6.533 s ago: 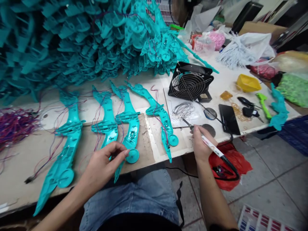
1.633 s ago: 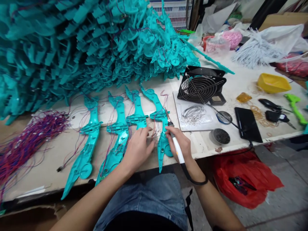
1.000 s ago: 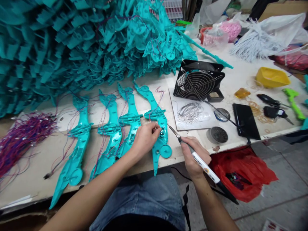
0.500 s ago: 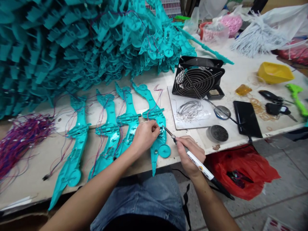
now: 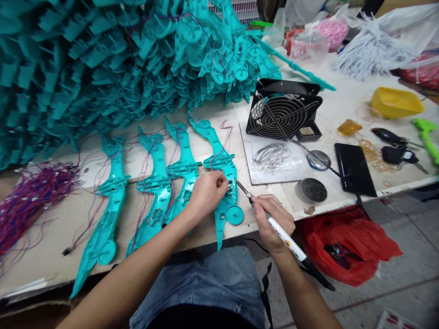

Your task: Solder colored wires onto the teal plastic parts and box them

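My right hand [image 5: 273,222] is closed round the white handle of a soldering iron [image 5: 285,237]. Its metal tip points up and left at the rightmost teal plastic shell [image 5: 214,141], close to a small part inside; contact cannot be made out. Over that same shell, my left hand [image 5: 210,189] has its thumb and fingers pinched together; what they hold is too small or hidden to name. Three more teal shells, among them the leftmost one [image 5: 115,201], lie in a row to the left with thin red and blue wires across them.
A big heap of teal shells [image 5: 113,59] fills the back left. Bundled wires [image 5: 37,196] lie at left. A black fan [image 5: 281,112] stands behind a white board [image 5: 264,176] with solder wire [image 5: 272,155]. Right are a round tin [image 5: 311,190], black phone [image 5: 355,169] and yellow tray [image 5: 396,103].
The soldering iron's tip has shifted very slightly at the shell. My left hand keeps its pinch in the same spot. The view has moved a little.
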Tool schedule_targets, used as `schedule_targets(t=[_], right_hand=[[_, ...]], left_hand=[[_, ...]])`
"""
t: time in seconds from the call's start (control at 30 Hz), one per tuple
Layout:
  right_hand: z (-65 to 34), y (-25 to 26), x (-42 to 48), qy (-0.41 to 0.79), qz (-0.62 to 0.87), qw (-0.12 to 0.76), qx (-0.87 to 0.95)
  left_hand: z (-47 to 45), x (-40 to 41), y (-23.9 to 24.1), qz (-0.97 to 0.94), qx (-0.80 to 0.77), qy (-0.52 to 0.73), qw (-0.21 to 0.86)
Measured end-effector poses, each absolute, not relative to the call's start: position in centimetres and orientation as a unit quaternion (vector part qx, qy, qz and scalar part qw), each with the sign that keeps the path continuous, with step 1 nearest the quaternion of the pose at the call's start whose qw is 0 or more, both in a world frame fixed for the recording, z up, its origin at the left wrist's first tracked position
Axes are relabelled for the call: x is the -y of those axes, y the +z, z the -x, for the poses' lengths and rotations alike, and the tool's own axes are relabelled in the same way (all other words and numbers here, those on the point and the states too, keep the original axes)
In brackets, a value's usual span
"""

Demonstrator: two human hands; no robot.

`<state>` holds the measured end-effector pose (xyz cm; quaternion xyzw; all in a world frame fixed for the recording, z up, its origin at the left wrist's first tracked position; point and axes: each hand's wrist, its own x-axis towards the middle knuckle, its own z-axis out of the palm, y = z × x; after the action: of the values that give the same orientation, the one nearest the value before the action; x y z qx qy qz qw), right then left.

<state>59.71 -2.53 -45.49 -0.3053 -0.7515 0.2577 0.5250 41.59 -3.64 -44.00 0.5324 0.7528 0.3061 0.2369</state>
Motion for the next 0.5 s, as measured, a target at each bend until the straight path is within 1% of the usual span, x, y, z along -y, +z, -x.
schedule_targets(t=[0.2, 0.5], right_hand=[[-59.68, -45.59, 2.51, 0.272, 0.303, 0.514, 0.755], [-59.88, -45.67, 2.43, 0.242, 0.311, 0.536, 0.747]], left_hand=[[-41.57, 3.59, -44.17, -0.532, -0.752, 0.308, 0.238], [-41.56, 3.72, -44.10, -0.530, -0.749, 0.312, 0.244]])
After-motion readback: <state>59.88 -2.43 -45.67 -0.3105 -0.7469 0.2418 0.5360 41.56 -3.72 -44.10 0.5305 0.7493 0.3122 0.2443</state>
